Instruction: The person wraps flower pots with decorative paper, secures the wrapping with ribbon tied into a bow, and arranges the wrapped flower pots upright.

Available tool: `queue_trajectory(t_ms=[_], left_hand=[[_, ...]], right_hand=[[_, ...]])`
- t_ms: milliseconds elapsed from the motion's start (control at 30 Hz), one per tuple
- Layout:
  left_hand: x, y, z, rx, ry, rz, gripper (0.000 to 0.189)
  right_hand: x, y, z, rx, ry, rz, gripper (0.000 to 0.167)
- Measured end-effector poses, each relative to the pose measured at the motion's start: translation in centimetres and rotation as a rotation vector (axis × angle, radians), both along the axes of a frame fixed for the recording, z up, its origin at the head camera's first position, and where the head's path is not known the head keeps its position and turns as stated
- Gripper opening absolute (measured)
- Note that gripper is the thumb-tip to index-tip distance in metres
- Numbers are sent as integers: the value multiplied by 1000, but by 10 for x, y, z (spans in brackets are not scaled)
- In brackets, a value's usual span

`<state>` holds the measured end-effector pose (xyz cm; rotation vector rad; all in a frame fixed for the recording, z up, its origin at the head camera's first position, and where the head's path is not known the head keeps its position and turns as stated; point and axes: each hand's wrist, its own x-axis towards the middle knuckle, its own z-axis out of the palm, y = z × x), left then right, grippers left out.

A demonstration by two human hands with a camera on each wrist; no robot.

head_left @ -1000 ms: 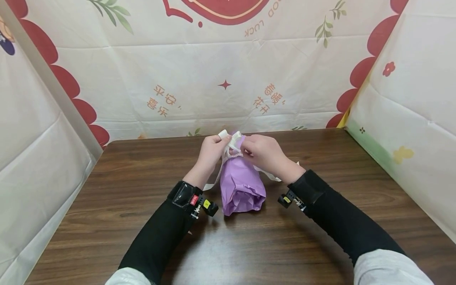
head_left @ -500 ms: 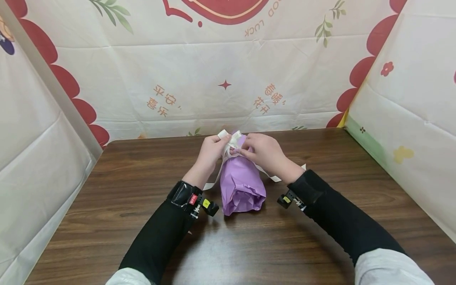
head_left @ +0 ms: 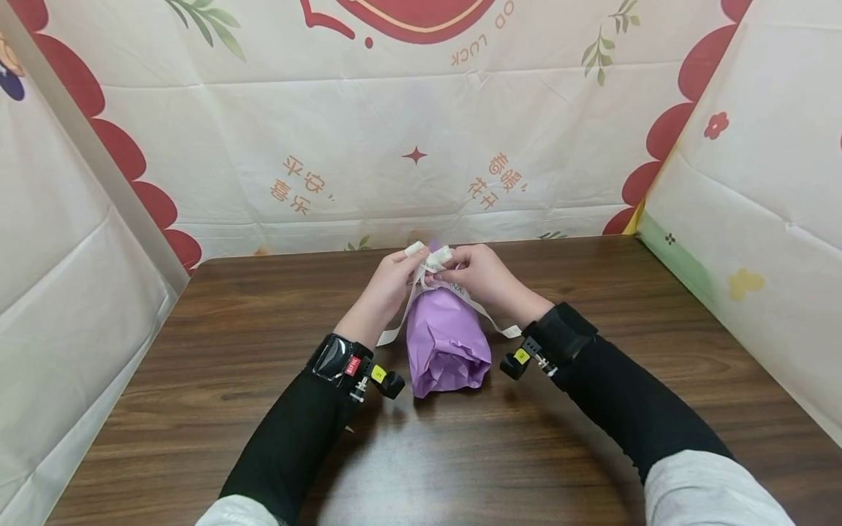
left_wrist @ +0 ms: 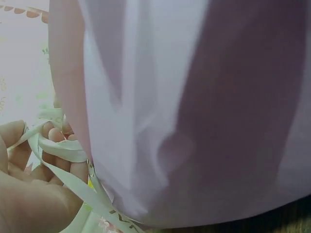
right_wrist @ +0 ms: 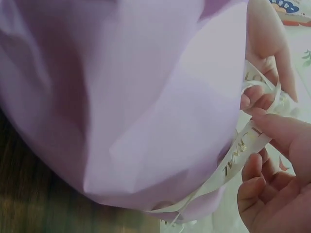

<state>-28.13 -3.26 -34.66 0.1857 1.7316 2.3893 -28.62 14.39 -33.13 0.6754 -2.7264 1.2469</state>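
Note:
A purple paper-wrapped bundle [head_left: 447, 343] lies on the table with its crumpled, closed end toward me. Around its gathered far end runs a white ribbon [right_wrist: 235, 160] printed with gold letters, looped and crossed there. My left hand [head_left: 388, 283] pinches a loop of it between thumb and forefinger at the left. From the right, my right hand [head_left: 490, 281] pinches the ribbon between thumb and forefinger, close beside the left fingertips. In the right wrist view, the other right fingers [right_wrist: 252, 187] curl loosely below the strip. Purple paper fills much of both wrist views.
Two ribbon tails hang down beside the bundle, the right tail [head_left: 511, 332] ending on the wooden table [head_left: 263, 307]. A printed white cloth [head_left: 368, 117] stands behind the table's far edge, with more white cloth at both sides.
My right hand has shifted slightly left and its wrist has turned; it now pinches the ribbon, and printed letters show by its fingers. The left hand keeps its hold; the bundle stays put.

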Motion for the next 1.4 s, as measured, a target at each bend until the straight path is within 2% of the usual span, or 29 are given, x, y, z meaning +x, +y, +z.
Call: queue_trajectory(t_ms=[133, 267, 367, 467, 600, 700, 967, 1100, 1200, 1300, 1400], left_hand=[[1, 0, 0, 6, 19, -73, 26], [1, 0, -2, -62, 97, -103, 18], [1, -1, -2, -170, 159, -97, 15], [1, -3, -2, -318, 245, -79, 15], [1, -6, -1, -562, 402, 8, 14], [1, -7, -2, -709, 522, 88, 9], [0, -5, -5, -1129, 1000, 256, 5], [-1, -5, -11, -1203, 1190, 354, 5], [-1, -4, -14, -1223, 1287, 431, 5], [-1, -4, -16, -1238, 1323, 496, 6], [-2, -5, -17, -1218, 1295, 523, 10]], right_hand=[[-1, 2, 0, -36, -34, -14, 15], [-2, 3, 1, -115, -125, -4, 12], [-2, 3, 3, -136, -168, 2, 15], [-2, 5, 4, -106, -149, -7, 16], [-2, 7, 4, -66, -111, -35, 15], [-1, 8, 5, -45, -84, -52, 13], [2, 8, 8, 62, 7, -48, 13], [2, 7, 8, 90, 41, -42, 13], [2, 6, 7, 90, 60, -38, 12], [3, 7, 6, 83, 76, -37, 8], [3, 9, 4, 87, 118, -28, 5]])
